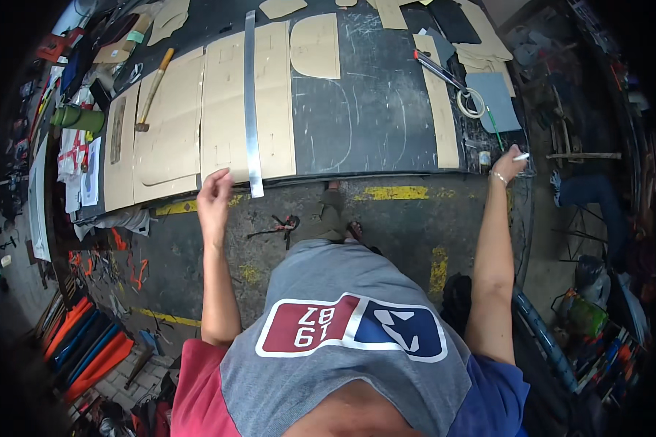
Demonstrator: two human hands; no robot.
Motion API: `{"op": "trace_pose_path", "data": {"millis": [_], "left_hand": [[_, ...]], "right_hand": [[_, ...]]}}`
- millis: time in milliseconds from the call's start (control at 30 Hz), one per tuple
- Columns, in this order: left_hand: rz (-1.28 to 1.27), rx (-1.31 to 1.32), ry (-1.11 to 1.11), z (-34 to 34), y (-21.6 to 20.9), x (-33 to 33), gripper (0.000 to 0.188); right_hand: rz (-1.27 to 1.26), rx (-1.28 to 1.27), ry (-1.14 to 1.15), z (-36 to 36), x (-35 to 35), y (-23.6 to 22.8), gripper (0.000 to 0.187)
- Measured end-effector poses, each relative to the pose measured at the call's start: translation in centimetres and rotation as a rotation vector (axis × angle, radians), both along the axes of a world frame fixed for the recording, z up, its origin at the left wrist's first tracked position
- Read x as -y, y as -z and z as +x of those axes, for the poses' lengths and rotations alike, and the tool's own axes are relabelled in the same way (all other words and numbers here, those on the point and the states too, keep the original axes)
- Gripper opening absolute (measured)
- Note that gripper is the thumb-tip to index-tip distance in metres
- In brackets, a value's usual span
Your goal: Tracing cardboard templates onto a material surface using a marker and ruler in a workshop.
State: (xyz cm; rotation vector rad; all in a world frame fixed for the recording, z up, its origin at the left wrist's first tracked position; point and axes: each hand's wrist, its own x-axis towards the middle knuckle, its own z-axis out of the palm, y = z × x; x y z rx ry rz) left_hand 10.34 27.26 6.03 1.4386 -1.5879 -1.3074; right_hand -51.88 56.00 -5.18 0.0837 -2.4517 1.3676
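Observation:
My right hand (510,164) is closed on a small white stick (521,156), which looks like chalk, at the table's right front corner. My left hand (215,191) hovers by the front edge, fingers loosely bent and apart, with nothing visible in them. Next to it lie a long metal ruler (251,95), which juts past the edge, and brown cardboard patterns (222,109). Pale curved lines mark the black tabletop (383,116). Near my right hand are a green pencil-like stick (495,130), a roll of tape (471,103) and a small jar (484,158).
A wooden-handled hammer (155,87) rests on the left patterns. A red-tipped cutter-like tool (437,67) lies by a narrow cardboard strip (439,135) and a grey sheet (494,102). A green canister (77,118) stands at left. Orange and dark rolls (87,349) lie below left.

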Motion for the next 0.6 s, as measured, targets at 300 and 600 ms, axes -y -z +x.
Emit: {"op": "trace_pose_path", "data": {"millis": [300, 600], "left_hand": [[0.043, -0.117, -0.059, 6.6, 2.2, -1.3, 0.023], [-0.06, 0.047, 0.096, 13.8, 3.0, 8.4, 0.026]], "right_hand": [[0.27, 0.229, -0.328, 25.7, -17.9, 13.0, 0.041], [0.677, 1.307, -0.269, 53.5, -24.2, 15.8, 0.064]]}}
